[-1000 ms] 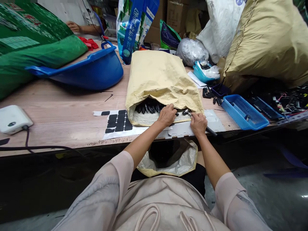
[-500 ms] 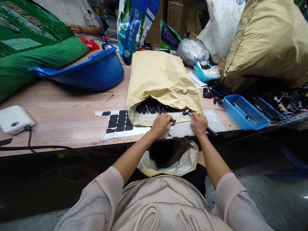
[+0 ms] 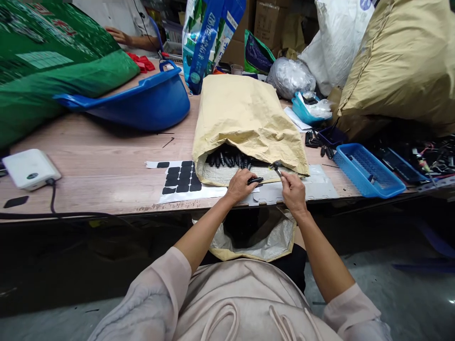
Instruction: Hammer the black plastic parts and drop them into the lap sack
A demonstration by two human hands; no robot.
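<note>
A yellow woven sack lies on the table with its mouth facing me. Several black parts show inside the opening. My left hand is closed on a small black part at the sack's front lip. To its right, my right hand grips a small hammer, its metal head raised just over the lip. A second open sack with a white lining sits in my lap below the table edge. A sheet of black stickers lies left of the yellow sack.
On the left are a blue basin, a green sack and a white device with a cable. A blue basket and loose black parts stand right. A person's hand shows at the back left.
My right hand has tilted the hammer; its handle no longer sticks out to the right of the hand. The whole view has shifted slightly, so things on the table appear farther right.
</note>
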